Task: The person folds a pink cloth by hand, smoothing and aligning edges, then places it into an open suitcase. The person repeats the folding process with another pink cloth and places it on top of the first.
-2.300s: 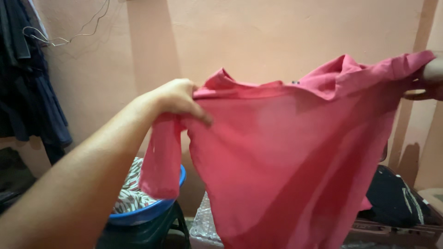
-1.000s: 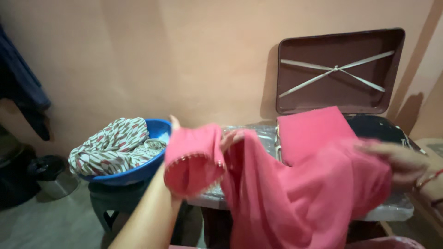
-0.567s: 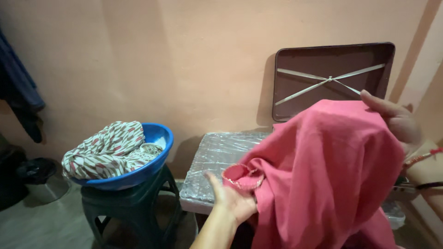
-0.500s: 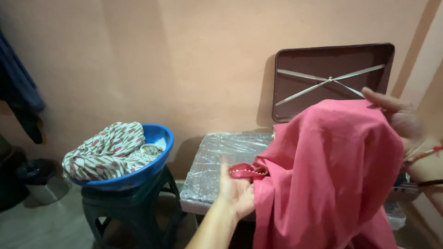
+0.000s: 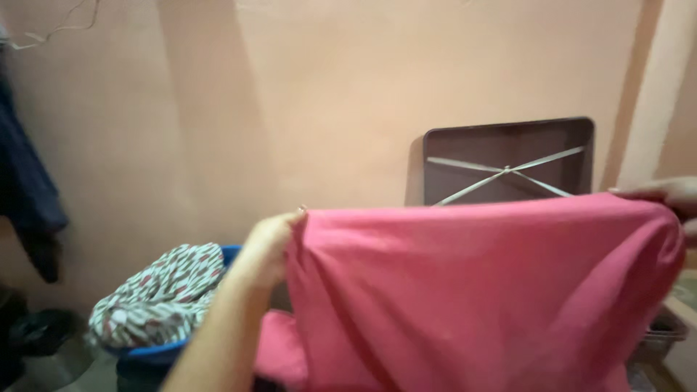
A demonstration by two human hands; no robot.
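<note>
While both hands hold it up, the pink cloth (image 5: 479, 290) hangs wide and flat in front of the peach wall (image 5: 348, 94). The left hand (image 5: 267, 243) pinches the top left edge with its fingers closed tight on it. The right hand (image 5: 664, 197) grips the top right corner at the side of the picture. Behind the cloth, an open brown suitcase lid (image 5: 508, 160) leans on the wall. Down on the left, a blue tub (image 5: 156, 356) holds striped clothes (image 5: 160, 301). Dark clothes (image 5: 29, 196) hang far left.
</note>
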